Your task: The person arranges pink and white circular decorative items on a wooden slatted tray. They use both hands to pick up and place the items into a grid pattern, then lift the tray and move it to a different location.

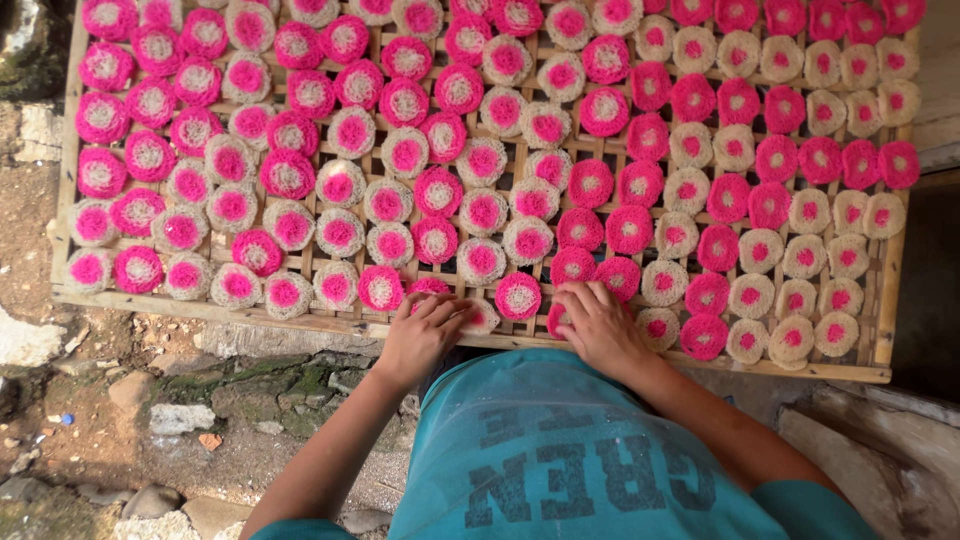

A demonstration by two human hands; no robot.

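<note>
Teal cloth of a shirt [560, 450] fills the foreground, both bare arms reaching forward to the near edge of a slatted bamboo rack [300, 318] set outdoors. Under the left hand [422, 335], fingers flat and spread, lies a pink-and-cream disc [430, 288], and a cream-rimmed disc [483, 318] touches its fingertips; nothing is pinched in that grip. At the right hand [597, 322], fingers curl down over a pink disc [558, 318] on the same front row; whether the grip has closed on it cannot be told. Between the hands sits another round disc [518, 296]. Rows of pink and cream discs cover the surface beyond. Stones and bare earth [120, 420] lie below at left.
</note>
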